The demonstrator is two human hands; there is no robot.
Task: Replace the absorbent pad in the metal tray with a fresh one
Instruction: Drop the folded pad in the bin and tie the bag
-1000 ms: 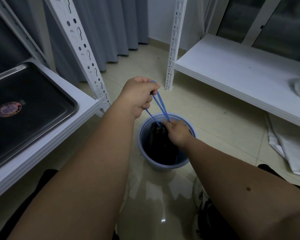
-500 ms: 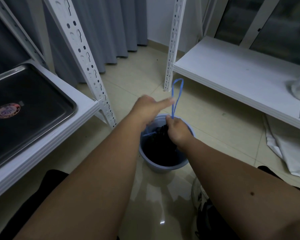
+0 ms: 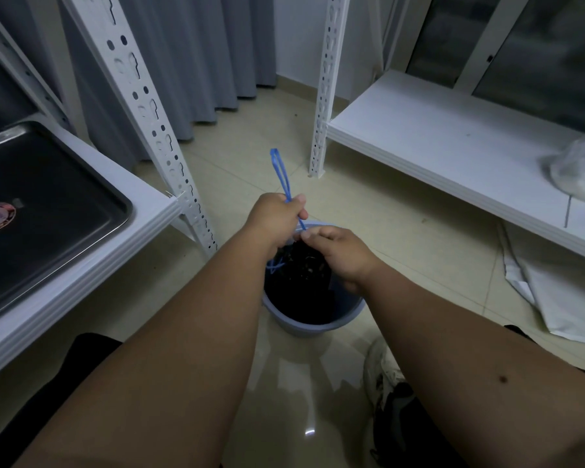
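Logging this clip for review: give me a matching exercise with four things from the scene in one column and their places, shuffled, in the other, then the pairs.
Things:
1. metal tray
2. blue drawstring
3. bucket
4. white sheet

Places:
A. on the floor under the right-hand shelf
B. on the left-hand shelf
C. on the floor between the forearms, black bag inside
D. gripped in the left hand, loop sticking up

Pairs: 1-B, 2-D, 3-C, 4-A

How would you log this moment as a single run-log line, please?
left hand: grips blue drawstring | right hand: pinches black bag neck in bin | metal tray: padless
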